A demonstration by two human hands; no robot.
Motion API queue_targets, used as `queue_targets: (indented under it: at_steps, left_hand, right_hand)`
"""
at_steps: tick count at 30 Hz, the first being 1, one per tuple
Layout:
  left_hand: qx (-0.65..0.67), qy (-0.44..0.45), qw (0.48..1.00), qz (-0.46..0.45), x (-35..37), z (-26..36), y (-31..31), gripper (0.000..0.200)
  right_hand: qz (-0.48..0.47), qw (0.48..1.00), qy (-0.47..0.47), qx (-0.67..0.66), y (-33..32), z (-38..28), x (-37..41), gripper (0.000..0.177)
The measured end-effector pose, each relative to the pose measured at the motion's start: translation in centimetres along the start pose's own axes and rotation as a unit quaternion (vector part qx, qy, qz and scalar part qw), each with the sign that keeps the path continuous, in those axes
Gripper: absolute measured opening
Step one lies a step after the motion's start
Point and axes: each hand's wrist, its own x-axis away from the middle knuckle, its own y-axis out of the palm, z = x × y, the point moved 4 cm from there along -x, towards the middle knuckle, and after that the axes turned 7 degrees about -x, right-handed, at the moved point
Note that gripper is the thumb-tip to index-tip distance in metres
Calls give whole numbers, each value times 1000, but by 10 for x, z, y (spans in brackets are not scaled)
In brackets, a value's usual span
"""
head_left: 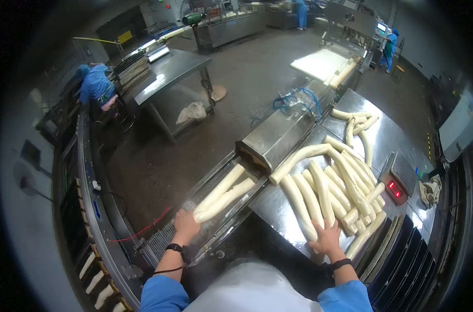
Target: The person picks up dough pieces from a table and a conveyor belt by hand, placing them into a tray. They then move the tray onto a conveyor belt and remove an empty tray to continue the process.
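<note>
Two long pale dough rolls point(225, 193) lie side by side on a metal mesh conveyor point(161, 244). My left hand point(186, 224) is at their near end, its fingers closed against the end of one roll. On the steel table point(278, 218) to the right, several more dough rolls point(307, 197) lie in a loose pile, some crossing over others. My right hand point(327, 240) grips the near end of a dough roll point(322, 195) at the front of this pile; its palm side is hidden.
The conveyor runs into a steel machine housing point(286, 130) with blue hoses. A scale with a red display point(396, 190) and a cloth point(430, 191) sit at the right. Dark trays point(403, 260) stand at front right. A co-worker in blue point(97, 86) bends at far left.
</note>
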Motion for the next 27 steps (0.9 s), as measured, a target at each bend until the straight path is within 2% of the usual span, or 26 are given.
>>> queue_targets:
  at_steps: [1,2,4,8,10,11,13,14,15,17,19,21,23,25,26,27]
  left_hand:
    - [-62,8,996,62,8,-2,0,37]
    - [-60,0,996,63,14,-10,9,37]
    - [28,-50,996,62,23,-27,30,27]
    - [21,-81,994,73,44,-41,28,20]
    - [18,-94,995,-11,52,-44,13,23]
    - [21,-105,994,-12,58,-50,9,23]
    - [160,-98,975,-119,75,-57,21,30]
    - [319,-107,935,-108,87,-66,51,32]
    - [332,-137,927,-104,108,-68,60,32]
    - [544,-141,808,-176,140,-50,76,36]
    - [733,-162,630,-202,170,-30,65,42]
    - [840,-183,478,-179,183,-31,62,47]
    - [891,-231,366,-136,185,-51,44,42]
    - [936,-212,269,-77,177,-87,30,43]
    - [953,-185,241,-16,173,-107,20,43]
    - [964,-157,212,46,172,-126,8,42]
  right_hand:
    - [-9,1000,10,-10,-2,1,0,80]
    - [-19,999,18,-20,-3,0,-2,78]
    - [-33,999,24,-23,-6,-2,-5,75]
    - [-64,997,46,-6,3,-2,-14,65]
    - [-88,995,54,-3,4,-7,-14,64]
    - [-89,994,61,5,4,-10,-14,63]
    - [-94,994,55,23,2,-16,-10,62]
    - [-88,994,62,30,1,-18,-6,62]
    - [-88,994,56,42,2,-21,-4,61]
    - [-95,992,64,51,13,-19,4,64]
    - [-75,992,70,70,29,-13,13,71]
    - [-91,989,89,75,42,-7,20,78]
    - [-72,994,38,66,50,-9,18,76]
    - [-59,996,36,53,53,-13,22,68]
    - [-60,996,28,58,58,-14,23,68]
    - [-57,998,15,1,62,-16,19,63]
